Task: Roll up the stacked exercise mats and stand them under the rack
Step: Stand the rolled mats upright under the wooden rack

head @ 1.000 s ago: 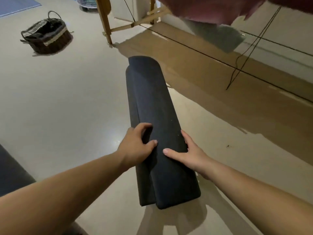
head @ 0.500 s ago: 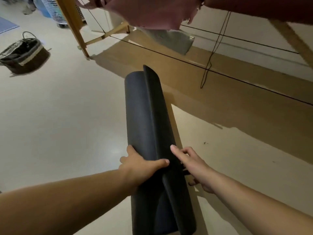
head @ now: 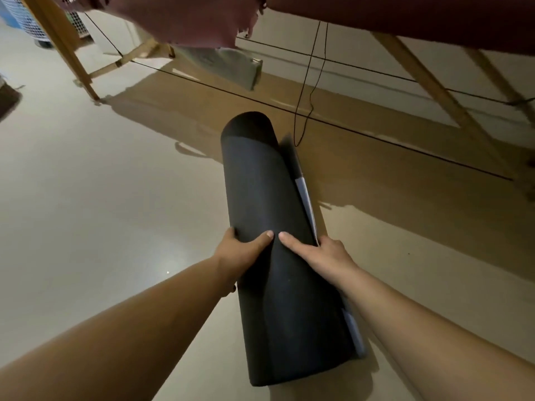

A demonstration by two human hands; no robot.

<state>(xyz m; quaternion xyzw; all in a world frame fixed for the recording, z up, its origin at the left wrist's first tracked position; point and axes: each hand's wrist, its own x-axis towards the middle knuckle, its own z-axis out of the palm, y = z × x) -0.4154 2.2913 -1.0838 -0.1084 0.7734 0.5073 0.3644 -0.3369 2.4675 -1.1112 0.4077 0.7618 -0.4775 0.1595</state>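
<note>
A rolled black exercise mat (head: 269, 192) lies lengthwise on the pale floor, its far end pointing toward the wooden rack (head: 72, 62). Its loose outer flap runs along the right side, showing a pale edge. My left hand (head: 243, 253) grips the roll's left side, thumb lying across the top. On the right side rests my right hand (head: 321, 256), index finger stretched over the top and the other fingers tucked at the flap. The two hands nearly meet on the top of the roll.
The rack's wooden legs (head: 434, 88) and thin black cords (head: 307, 82) span the space beyond the mat. Reddish cloth (head: 188, 18) and a grey cloth (head: 228, 68) hang from it. A white mesh basket (head: 26, 21) stands at the far left.
The mat has been turned so its flap, standing up on top before, now lies along the right side. Both hands shifted to clasp the roll, and my view moved closer to the rack.
</note>
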